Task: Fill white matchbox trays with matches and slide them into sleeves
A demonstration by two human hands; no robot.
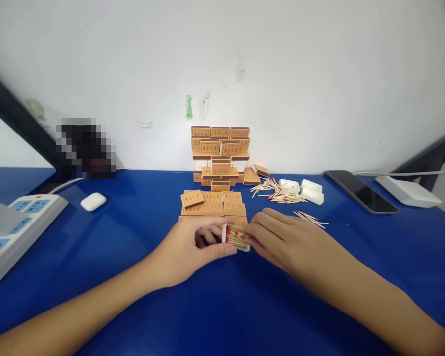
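My left hand (187, 249) is closed around a white matchbox tray (224, 233), its thumb along the near side. Red-headed matches (236, 236) fill the tray. At the tray's right end, the fingers of my right hand (287, 237) are pressed together over the matches; what lies between the fingertips is hidden. Just behind the hands, yellow matchboxes (212, 208) lie flat in rows, with one tilted matchbox (192, 199) on top. A loose pile of matches (284, 194) and a smaller bunch of matches (311, 219) lie beyond my right hand.
Against the wall rises a stepped stack of matchboxes (221, 147). White empty trays (311, 192) sit right of it. A phone (359, 191) and a white box (408, 190) lie far right. On the left are a white earphone case (93, 201) and a power strip (40, 215).
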